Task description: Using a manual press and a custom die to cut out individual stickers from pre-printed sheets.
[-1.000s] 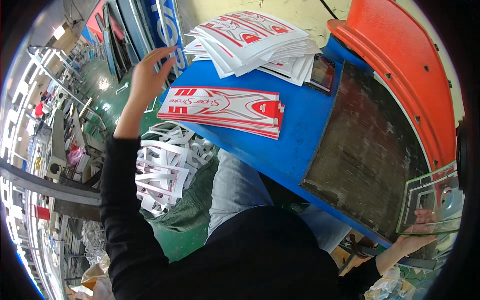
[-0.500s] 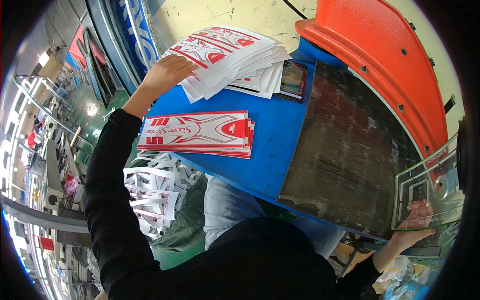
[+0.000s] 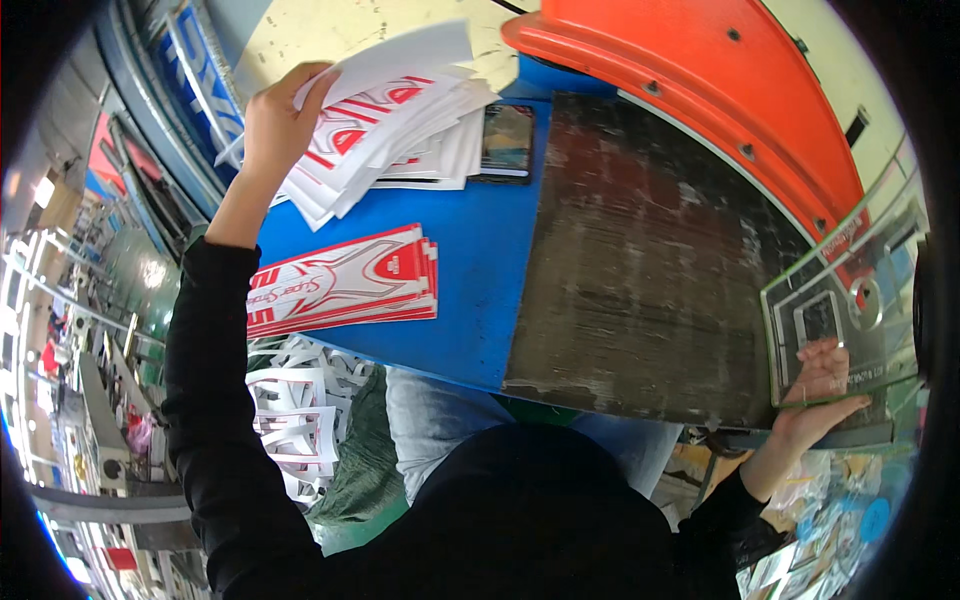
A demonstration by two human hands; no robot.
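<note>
My left hand (image 3: 282, 118) is closed on the edge of a white printed sheet (image 3: 410, 52), lifted and bent up from a fanned pile of red-and-white printed sheets (image 3: 400, 125). Nearer to me on the blue tabletop (image 3: 475, 290) lies a stack of long red-and-white printed strips (image 3: 345, 285). At the far right, my right hand (image 3: 818, 392) grips the lower edge of a clear panel (image 3: 880, 350) with green edges; its fingers show through the panel.
A dark, scuffed board (image 3: 640, 270) covers the tabletop's right part, below a large orange machine arm (image 3: 700, 70). A phone (image 3: 506, 143) lies beside the sheets. White paper offcuts (image 3: 300, 410) fill a dark green bag (image 3: 355, 465) at the lower left.
My left hand has raised the top sheet, which now curls up off the pile with its white back showing. My right hand stays at the clear panel. The whole view has shifted.
</note>
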